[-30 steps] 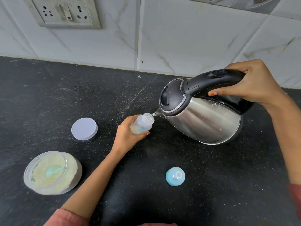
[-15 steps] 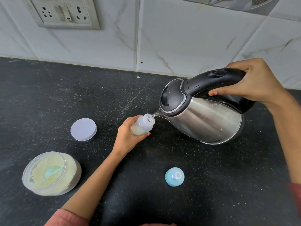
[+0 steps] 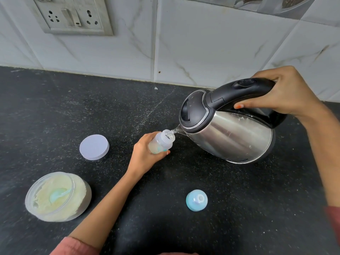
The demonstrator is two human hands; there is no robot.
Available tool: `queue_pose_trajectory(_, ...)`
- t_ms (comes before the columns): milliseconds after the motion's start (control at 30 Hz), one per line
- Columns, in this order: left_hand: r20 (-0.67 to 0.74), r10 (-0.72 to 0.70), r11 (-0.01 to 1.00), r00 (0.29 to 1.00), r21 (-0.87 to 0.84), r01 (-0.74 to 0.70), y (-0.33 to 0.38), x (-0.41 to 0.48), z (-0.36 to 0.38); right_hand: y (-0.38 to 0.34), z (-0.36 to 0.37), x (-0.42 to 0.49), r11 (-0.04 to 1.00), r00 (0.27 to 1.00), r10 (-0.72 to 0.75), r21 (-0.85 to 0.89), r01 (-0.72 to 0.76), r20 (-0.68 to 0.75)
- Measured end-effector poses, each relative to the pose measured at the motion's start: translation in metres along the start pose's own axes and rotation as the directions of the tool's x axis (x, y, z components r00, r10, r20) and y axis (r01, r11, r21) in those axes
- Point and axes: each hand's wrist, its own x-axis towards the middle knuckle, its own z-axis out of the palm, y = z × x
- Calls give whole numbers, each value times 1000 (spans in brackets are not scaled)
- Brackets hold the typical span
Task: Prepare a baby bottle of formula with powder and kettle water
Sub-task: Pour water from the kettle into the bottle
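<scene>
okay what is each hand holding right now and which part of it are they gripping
The left hand grips the baby bottle around its lower body. The right hand grips the kettle by its black handle.

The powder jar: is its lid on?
No, the powder jar stands open, its lid lying apart on the counter.
</scene>
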Motion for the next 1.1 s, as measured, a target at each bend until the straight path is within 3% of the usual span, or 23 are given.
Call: queue_pose_trajectory(1100,10,-12,999,1000,-38,12,6,-1,0,-2,-6,0,1000,1000,-17,-24,17,10)
